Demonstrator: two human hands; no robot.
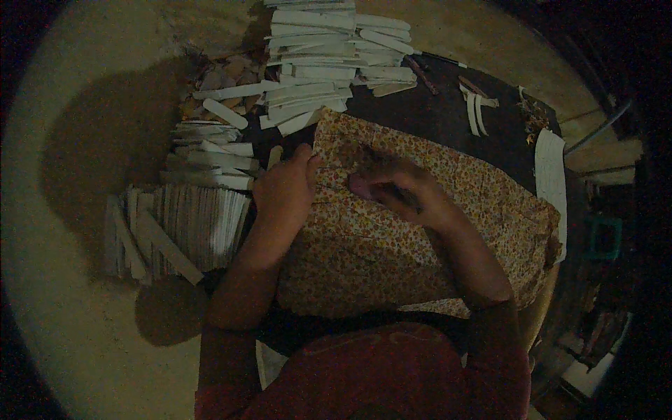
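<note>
A single orange floral-print fabric piece (392, 231) lies across a dark table (448, 119). The left hand (283, 192) presses on it flat, grasping nothing; the right hand (395, 185) pinches its surface. Three stacks of pale strips (315, 63) lie beyond.

A single head-worn fisheye view looks steeply down from just above the person's lap. It faces away from the body, so the forearms enter from the near lower edge and the floral cloth (420, 231) fills the centre close up. Stacked white strips (315, 63) lie far; dark corners ring the circular picture.
</note>
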